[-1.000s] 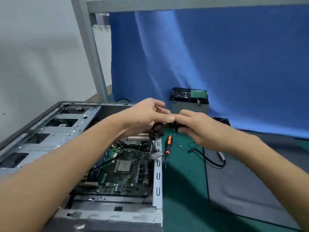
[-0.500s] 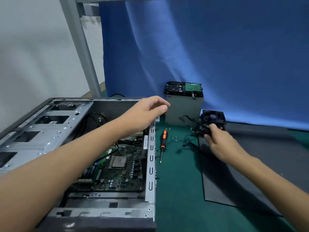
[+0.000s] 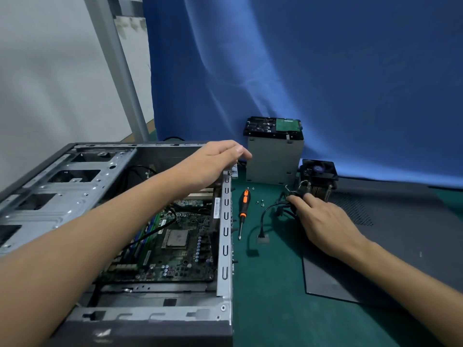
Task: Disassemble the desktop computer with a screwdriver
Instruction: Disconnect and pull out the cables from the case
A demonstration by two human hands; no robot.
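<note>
My left hand (image 3: 218, 159) rests open on the case (image 3: 224, 241) rim's far corner. My right hand (image 3: 323, 221) lies on the cables (image 3: 270, 209) by the fan (image 3: 317, 176), grip unclear. The screwdriver (image 3: 243, 209) lies on the mat between them, untouched.

Both forearms are bare to each grip, left (image 3: 215, 159) and right (image 3: 323, 216); no sleeves, gloves or jewellery.

Open case (image 3: 150, 221) — screwdriver (image 3: 243, 209) beside

Bare-metal case (image 3: 224, 236) – matt green mat (image 3: 270, 296)
</note>
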